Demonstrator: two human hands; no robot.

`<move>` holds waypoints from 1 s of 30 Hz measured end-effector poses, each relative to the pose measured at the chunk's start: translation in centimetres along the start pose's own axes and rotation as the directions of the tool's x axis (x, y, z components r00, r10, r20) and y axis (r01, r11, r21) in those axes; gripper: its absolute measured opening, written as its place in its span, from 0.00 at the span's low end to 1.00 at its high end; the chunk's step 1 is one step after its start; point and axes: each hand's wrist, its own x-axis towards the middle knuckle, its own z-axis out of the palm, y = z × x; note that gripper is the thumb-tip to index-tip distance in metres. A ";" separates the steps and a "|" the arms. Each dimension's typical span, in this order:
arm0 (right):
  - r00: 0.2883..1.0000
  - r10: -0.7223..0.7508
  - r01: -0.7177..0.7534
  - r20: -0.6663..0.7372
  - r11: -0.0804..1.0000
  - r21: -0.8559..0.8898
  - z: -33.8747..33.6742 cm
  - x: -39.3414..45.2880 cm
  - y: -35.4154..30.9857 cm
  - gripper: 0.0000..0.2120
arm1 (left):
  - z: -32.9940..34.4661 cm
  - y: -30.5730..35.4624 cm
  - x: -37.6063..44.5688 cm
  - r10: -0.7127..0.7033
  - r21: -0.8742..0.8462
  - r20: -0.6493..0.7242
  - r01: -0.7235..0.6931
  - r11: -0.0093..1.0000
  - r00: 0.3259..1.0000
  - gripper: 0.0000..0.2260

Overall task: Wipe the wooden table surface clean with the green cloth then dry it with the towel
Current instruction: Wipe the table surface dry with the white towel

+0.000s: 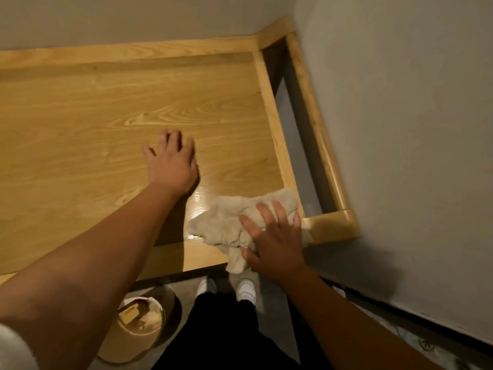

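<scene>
**Towel pressed at the near right corner of the table**

A beige towel (240,222) is seen crumpled on the near right corner of the wooden table (80,124), with 1 end hanging over the near edge. The right hand (272,236) is laid on top of it, palm down, with the fingers (265,210) spread and slightly curled over the folds; the cloth is pressed under the palm rather than gripped in a fist, and the thumb is kept at the hanging end. Just left of the towel, a glossy patch of the tabletop is caught by the light.

The left hand (172,161) is rested flat on the bare wood, further from the near edge and apart from the towel, with the fingers extended and nothing held.

The tabletop is bordered by a raised wooden rim (274,124) on its far and right sides, and a second rounded wooden rail (317,124) is set beyond a gap next to the grey wall (400,102). Below the near edge, 2 white shoes (246,289) and a round stool (138,324) are visible on the floor. No green cloth can be made out.
</scene>
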 end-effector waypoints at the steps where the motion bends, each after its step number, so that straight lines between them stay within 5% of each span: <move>1: 1.000 0.002 -0.002 -0.015 1.000 0.014 -0.1 -0.4 0.3 0.30 | 0.0 1.7 0.1 0.076 -0.021 0.025 -0.075 0.997 0.997 0.26; 3: 0.999 0.042 -0.041 -0.022 0.999 0.008 -0.3 -1.1 1.2 0.29 | 0.9 5.1 0.0 0.167 -0.036 0.080 -0.164 0.986 0.983 0.30; 7: 0.986 0.159 -0.160 -0.041 0.987 -0.034 -0.5 -1.8 3.8 0.27 | 2.6 7.2 0.2 0.115 -0.011 0.066 -0.115 0.993 0.991 0.34; 12: 0.962 0.274 -0.273 0.007 0.959 -0.080 -0.3 0.3 2.9 0.41 | 2.5 7.0 0.2 0.119 -0.029 0.047 -0.117 0.993 0.992 0.33; 16: 0.931 0.365 -0.365 0.000 0.930 -0.037 -0.8 4.3 2.8 0.42 | 2.3 6.8 0.1 0.121 -0.052 0.055 -0.118 0.992 0.991 0.29; 23: 0.925 0.372 -0.376 0.082 0.925 0.049 -1.4 15.2 6.0 0.39 | 2.4 7.0 0.2 0.131 -0.009 0.097 -0.130 0.991 0.987 0.28; 30: 0.951 0.308 -0.307 0.001 0.947 0.089 -2.3 27.3 8.7 0.36 | 2.5 7.2 0.4 0.103 -0.024 0.093 -0.101 0.995 0.990 0.29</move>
